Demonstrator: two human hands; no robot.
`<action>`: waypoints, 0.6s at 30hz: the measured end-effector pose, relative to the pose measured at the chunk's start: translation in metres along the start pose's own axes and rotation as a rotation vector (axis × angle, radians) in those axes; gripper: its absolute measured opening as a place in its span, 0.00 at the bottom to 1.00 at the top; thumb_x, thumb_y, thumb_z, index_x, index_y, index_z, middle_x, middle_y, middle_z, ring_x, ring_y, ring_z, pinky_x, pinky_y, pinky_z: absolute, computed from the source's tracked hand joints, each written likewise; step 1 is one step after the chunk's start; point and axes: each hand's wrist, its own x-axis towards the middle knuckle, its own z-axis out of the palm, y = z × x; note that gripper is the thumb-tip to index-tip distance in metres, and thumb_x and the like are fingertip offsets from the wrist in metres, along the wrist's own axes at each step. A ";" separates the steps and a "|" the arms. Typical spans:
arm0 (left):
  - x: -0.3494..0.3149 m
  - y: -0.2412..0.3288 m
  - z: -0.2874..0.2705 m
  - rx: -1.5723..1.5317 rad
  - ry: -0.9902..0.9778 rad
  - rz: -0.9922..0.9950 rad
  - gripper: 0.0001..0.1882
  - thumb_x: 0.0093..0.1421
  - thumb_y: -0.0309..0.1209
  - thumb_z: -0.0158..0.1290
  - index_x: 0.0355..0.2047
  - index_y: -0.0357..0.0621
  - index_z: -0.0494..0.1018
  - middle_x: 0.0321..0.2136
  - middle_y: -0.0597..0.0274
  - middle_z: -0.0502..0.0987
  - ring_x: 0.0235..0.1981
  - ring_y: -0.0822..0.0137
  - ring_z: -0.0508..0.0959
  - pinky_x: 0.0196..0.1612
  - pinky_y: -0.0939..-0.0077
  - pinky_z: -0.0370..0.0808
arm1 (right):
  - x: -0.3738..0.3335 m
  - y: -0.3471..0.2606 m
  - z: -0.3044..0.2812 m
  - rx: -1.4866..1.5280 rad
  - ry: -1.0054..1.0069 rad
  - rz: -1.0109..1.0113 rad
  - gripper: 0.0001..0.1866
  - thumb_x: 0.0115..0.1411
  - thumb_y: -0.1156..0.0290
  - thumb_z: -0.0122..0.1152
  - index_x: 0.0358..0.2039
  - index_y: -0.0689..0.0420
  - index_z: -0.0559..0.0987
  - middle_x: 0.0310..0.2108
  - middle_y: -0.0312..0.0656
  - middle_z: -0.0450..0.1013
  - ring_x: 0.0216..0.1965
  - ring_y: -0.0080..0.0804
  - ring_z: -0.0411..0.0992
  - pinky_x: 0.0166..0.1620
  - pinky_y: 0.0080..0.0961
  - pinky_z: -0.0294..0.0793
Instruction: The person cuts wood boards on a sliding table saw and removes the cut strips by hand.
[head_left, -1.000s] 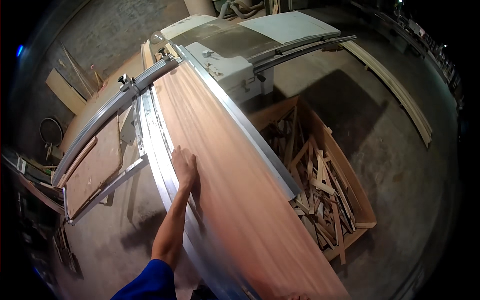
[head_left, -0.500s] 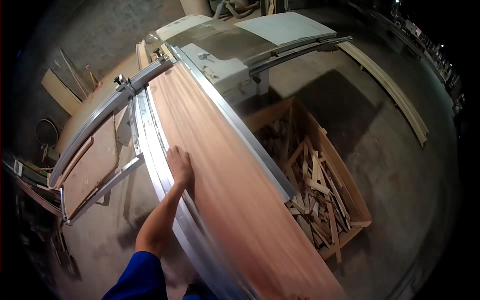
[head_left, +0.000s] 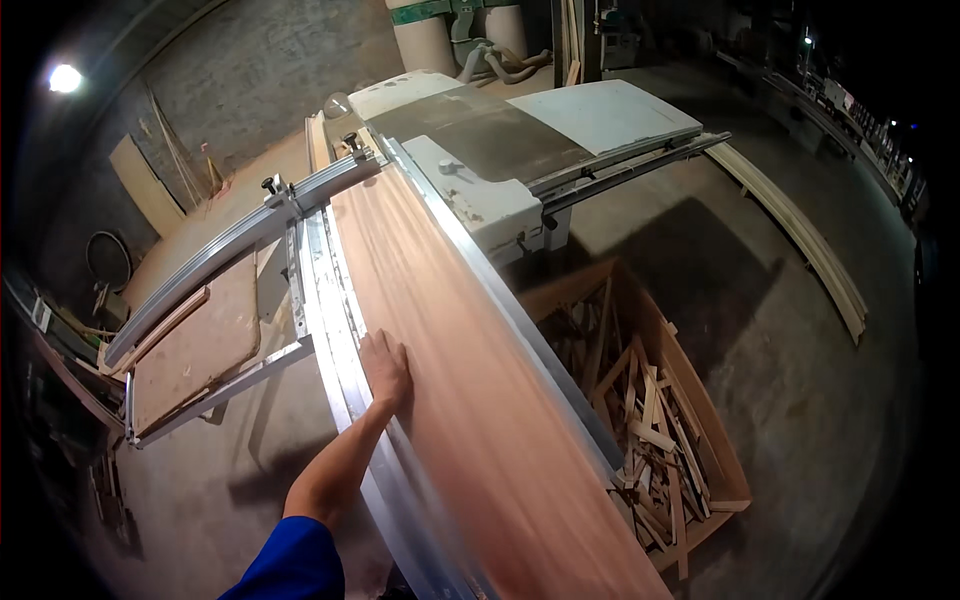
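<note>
A long reddish-brown wooden board [head_left: 455, 370] lies lengthwise on the sliding carriage [head_left: 325, 300] of a panel saw, with its far end at the crosscut fence [head_left: 250, 212]. My left hand [head_left: 386, 370] rests on the board's left edge beside the aluminium carriage. Its fingers are stretched out and lie flat, pointing away from me. A blue sleeve [head_left: 290, 560] covers the upper part of that arm. My right hand is out of the picture. The board's near end runs off the lower edge. Along its right side runs a grey metal strip [head_left: 500, 287].
Right of the board stands a wooden crate [head_left: 695, 385] full of offcuts [head_left: 650, 435]. The saw table [head_left: 480, 130] lies ahead, with long pale strips [head_left: 800, 240] to its right. A support frame [head_left: 225, 395] juts out left. Dust-collector bags [head_left: 425, 45] stand at the back.
My view has tilted up, so the scene sits lower and farther right. My left hand stays on the board's edge. Fingertips seen at the lower edge before are gone from view.
</note>
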 end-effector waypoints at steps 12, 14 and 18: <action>0.037 -0.020 0.028 -0.013 -0.103 -0.085 0.29 0.65 0.38 0.51 0.61 0.32 0.62 0.62 0.29 0.60 0.62 0.34 0.60 0.66 0.49 0.56 | 0.020 0.011 0.054 -0.106 0.122 -0.085 0.24 0.64 0.52 0.59 0.54 0.53 0.73 0.52 0.43 0.73 0.51 0.49 0.71 0.53 0.51 0.71; 0.043 -0.025 0.032 -0.028 -0.114 -0.097 0.29 0.65 0.38 0.51 0.61 0.32 0.62 0.62 0.29 0.59 0.62 0.34 0.60 0.67 0.49 0.55 | 0.027 0.011 0.054 -0.102 0.048 -0.083 0.24 0.65 0.52 0.59 0.55 0.54 0.73 0.53 0.44 0.73 0.53 0.50 0.71 0.55 0.52 0.70; 0.058 -0.034 0.040 -0.045 -0.139 -0.135 0.30 0.65 0.38 0.51 0.62 0.34 0.61 0.62 0.30 0.59 0.62 0.34 0.59 0.66 0.48 0.55 | 0.051 0.004 0.043 -0.091 0.017 -0.079 0.25 0.64 0.53 0.59 0.56 0.55 0.73 0.54 0.45 0.73 0.54 0.50 0.70 0.56 0.52 0.68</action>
